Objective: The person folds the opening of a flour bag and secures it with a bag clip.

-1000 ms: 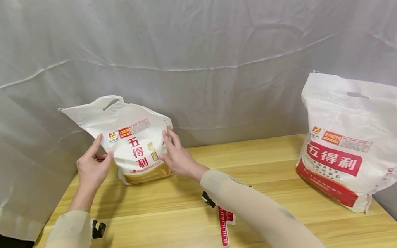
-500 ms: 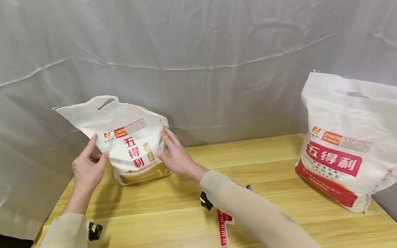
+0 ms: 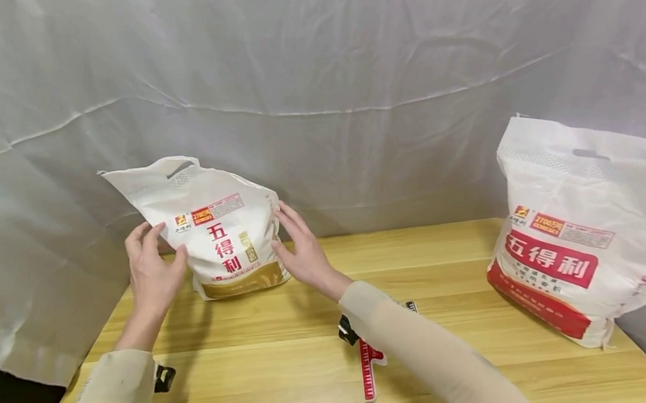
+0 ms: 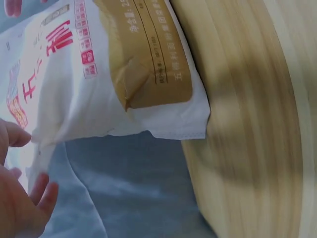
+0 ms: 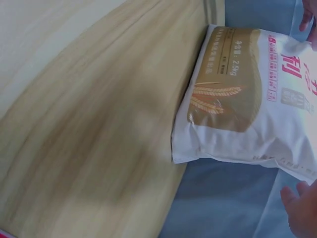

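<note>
A white flour bag point(image 3: 223, 234) with red lettering and a gold base stands on the wooden table at the back left, its top flopped toward the left. My left hand point(image 3: 155, 262) is at its left edge, fingertips behind the side and thumb near the front. In the left wrist view those fingers point(image 4: 47, 196) are spread, not clamped. At the opposite side my right hand point(image 3: 307, 253) has its fingers along the bag's edge and thumb held apart. The right wrist view shows that hand point(image 5: 303, 210) just beside the bag point(image 5: 233, 94), fingers loose.
A second flour bag point(image 3: 554, 240) with a red label stands at the table's right end. A red strip with white marks point(image 3: 368, 375) lies on the table point(image 3: 256, 371) near my right forearm, a striped black-and-white piece point(image 3: 411, 306) beyond it. Grey cloth point(image 3: 315, 101) hangs behind.
My right hand has shifted right, from the bag's front face to its side edge, with the thumb off the front. My left fingers have spread. The view has turned slightly; the bag still stands.
</note>
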Tool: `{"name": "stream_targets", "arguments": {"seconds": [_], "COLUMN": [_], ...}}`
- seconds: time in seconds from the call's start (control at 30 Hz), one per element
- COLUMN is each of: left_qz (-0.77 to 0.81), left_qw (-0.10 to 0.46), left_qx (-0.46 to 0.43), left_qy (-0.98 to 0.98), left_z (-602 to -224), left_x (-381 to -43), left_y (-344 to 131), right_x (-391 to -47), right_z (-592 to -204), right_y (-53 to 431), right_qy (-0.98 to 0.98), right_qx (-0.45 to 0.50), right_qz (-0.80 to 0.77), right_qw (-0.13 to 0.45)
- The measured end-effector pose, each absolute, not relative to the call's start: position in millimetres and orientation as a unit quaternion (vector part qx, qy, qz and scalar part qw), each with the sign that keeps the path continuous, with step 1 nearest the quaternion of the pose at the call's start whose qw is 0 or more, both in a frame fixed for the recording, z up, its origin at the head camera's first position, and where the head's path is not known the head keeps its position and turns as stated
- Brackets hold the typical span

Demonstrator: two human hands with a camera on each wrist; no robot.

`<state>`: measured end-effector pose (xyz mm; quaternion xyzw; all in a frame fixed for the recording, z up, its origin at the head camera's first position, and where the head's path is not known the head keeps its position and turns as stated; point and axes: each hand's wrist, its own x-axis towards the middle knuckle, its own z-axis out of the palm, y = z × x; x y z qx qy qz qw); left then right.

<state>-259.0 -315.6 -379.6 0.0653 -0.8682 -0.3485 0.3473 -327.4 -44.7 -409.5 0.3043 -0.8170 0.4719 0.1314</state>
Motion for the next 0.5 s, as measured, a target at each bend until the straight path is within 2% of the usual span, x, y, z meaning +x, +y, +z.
{"name": "stream_targets", "arguments": {"seconds": [0.3, 0.5], "left_qz": [-0.305, -0.256], "left_qw": [0.475, 0.520], "left_qx": [-0.029, -0.097], "left_qy": [-0.825, -0.809], "left_z": [-364, -343], "left_x": [-270, -281], "left_y": [-306, -295], "right_x": [-332, -338], "right_z": [-395, -384], "right_y": [-40, -41], "right_qy": [-0.788, -0.787], "right_qx": [0.318, 0.318], "right_qz": [0.492, 0.488], "right_qw": [0.191, 0.201]}}
